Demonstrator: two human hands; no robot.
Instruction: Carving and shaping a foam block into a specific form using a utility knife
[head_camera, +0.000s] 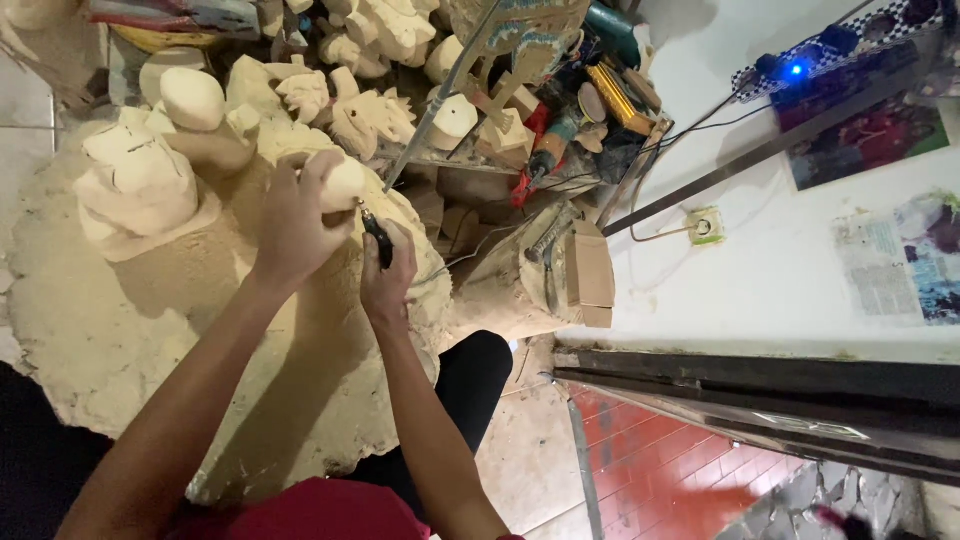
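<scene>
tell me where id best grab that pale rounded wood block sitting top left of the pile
Grip the rounded wood block across its smooth egg-like upper part, coming from above. That part stands clear of the carved pieces crowding its base. Both hands are busy: the left hand holds another pale piece, the right hand a small dark tool.

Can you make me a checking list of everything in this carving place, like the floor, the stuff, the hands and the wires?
Surface: sawdust-covered mound under the hands; pale dust all over it.
Job's things: small rounded wood piece in the left hand; slim black carving tool in the right hand, tip at the wood.
Clutter: pale carved wood blocks piled behind; power tools heaped to the right.
Grippers: both hands closed, each holding its thing.
Cables: black cords run along the white wall to a wall socket.
Surroundings: white wall with paper pictures, blue light, red tiled floor.
</scene>
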